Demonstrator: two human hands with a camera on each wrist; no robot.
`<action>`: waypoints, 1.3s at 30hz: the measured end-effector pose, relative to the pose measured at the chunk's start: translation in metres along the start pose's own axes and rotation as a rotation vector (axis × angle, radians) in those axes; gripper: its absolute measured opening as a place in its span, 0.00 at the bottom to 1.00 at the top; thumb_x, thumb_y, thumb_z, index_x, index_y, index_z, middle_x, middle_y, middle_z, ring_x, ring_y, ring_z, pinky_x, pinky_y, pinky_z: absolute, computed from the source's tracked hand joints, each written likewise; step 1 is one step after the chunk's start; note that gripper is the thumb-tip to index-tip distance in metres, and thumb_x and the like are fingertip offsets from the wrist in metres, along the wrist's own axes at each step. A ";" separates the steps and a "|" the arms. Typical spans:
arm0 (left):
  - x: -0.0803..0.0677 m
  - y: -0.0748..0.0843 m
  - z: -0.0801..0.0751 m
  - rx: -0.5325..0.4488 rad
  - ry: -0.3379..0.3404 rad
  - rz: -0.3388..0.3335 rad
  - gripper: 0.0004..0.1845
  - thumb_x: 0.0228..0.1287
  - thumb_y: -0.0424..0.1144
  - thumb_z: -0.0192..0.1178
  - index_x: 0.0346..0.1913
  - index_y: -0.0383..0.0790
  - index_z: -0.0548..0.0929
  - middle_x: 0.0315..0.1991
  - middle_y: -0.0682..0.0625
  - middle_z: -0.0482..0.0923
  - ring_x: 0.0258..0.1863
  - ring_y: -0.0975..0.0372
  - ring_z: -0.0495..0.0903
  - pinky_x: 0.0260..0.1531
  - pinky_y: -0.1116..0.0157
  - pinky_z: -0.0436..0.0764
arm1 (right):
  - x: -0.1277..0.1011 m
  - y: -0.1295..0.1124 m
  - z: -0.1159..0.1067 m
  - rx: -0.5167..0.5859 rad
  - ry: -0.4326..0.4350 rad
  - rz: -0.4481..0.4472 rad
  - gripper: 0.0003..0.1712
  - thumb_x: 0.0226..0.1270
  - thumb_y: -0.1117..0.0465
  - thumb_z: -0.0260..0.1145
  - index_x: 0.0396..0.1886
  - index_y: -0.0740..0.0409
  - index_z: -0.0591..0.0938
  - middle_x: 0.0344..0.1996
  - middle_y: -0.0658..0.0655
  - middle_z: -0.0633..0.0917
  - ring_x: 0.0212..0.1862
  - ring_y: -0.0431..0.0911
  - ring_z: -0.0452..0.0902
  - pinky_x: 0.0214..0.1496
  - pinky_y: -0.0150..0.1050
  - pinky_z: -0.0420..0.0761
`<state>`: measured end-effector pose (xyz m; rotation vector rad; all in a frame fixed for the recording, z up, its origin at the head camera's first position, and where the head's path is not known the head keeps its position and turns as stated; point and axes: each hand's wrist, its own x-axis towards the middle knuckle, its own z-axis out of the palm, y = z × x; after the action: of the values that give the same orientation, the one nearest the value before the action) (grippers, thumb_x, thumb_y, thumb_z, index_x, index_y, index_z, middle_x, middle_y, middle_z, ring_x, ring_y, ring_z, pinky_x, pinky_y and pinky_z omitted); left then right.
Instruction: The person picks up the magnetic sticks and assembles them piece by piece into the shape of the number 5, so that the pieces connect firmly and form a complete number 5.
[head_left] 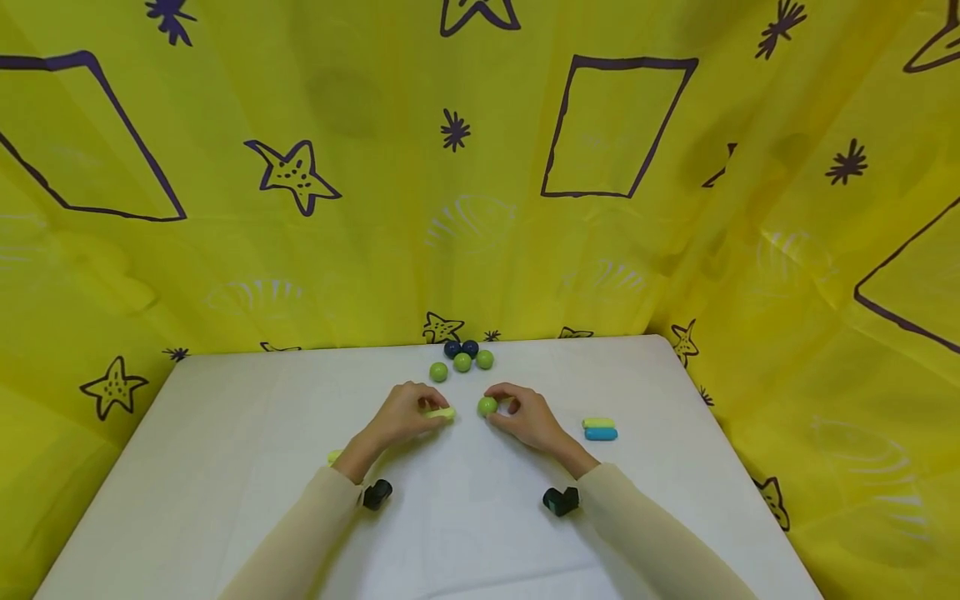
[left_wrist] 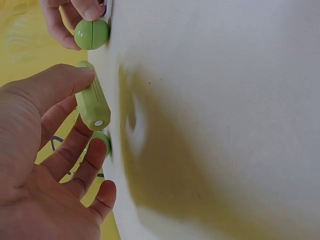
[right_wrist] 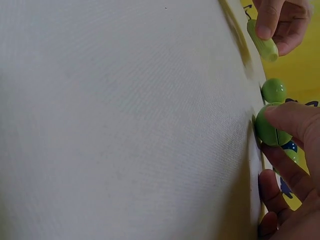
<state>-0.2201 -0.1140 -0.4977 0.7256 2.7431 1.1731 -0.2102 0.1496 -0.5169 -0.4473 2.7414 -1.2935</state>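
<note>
Between thumb and fingers my left hand (head_left: 407,414) pinches a pale green rod (left_wrist: 95,102) with a small shiny disc in its near end. My right hand (head_left: 527,414) grips a green ball (head_left: 487,407) that has a seam round its middle. In the right wrist view this ball (right_wrist: 272,125) seems to touch the white table. A short gap separates the rod from the ball. Beyond the hands lie three more green balls, one of them apart on the left (head_left: 438,372), and two dark blue balls (head_left: 452,349) near the table's back edge.
To the right, a yellow-green rod (head_left: 598,423) and a blue rod (head_left: 601,434) lie side by side. Another yellow-green piece (head_left: 334,457) is partly hidden behind my left wrist. The white table (head_left: 247,433) is bordered by a yellow patterned curtain (head_left: 375,250).
</note>
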 end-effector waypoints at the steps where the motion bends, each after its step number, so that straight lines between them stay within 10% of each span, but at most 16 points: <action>1: 0.001 0.000 0.001 0.003 0.000 -0.002 0.07 0.57 0.35 0.76 0.38 0.41 0.91 0.30 0.57 0.83 0.33 0.61 0.76 0.39 0.63 0.74 | 0.000 0.000 0.000 0.001 -0.002 0.001 0.19 0.65 0.61 0.75 0.55 0.48 0.85 0.47 0.47 0.86 0.41 0.45 0.72 0.45 0.39 0.72; 39: 0.032 0.012 0.030 0.036 -0.036 -0.024 0.05 0.59 0.35 0.74 0.38 0.41 0.91 0.31 0.56 0.83 0.34 0.63 0.75 0.40 0.62 0.76 | 0.000 0.005 -0.001 0.011 -0.009 -0.012 0.19 0.64 0.58 0.76 0.55 0.46 0.85 0.47 0.45 0.86 0.43 0.45 0.74 0.49 0.41 0.73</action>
<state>-0.2365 -0.0724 -0.5064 0.7081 2.7423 1.0980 -0.2110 0.1528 -0.5200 -0.4677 2.7269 -1.3056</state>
